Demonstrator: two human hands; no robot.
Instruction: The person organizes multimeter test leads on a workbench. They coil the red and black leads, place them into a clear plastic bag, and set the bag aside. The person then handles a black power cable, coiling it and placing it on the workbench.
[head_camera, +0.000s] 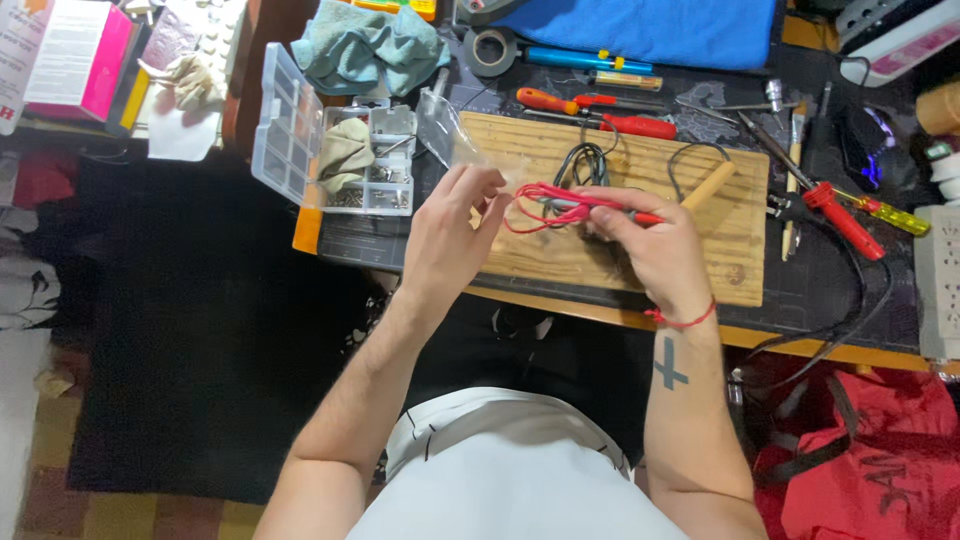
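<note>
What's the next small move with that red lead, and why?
Probably draw the loose loop tighter. The left hand pinches one end of the red wire, while the right hand holds the red probe over the wooden board. The wire hangs in slack, uneven loops between the hands.

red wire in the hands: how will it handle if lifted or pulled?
Probably floppy: the red wire sags in loose loops between the left hand and right hand. Likely light, since fingertips alone carry it. It may snag: the loops hang close over the black cable on the wooden board.
</note>
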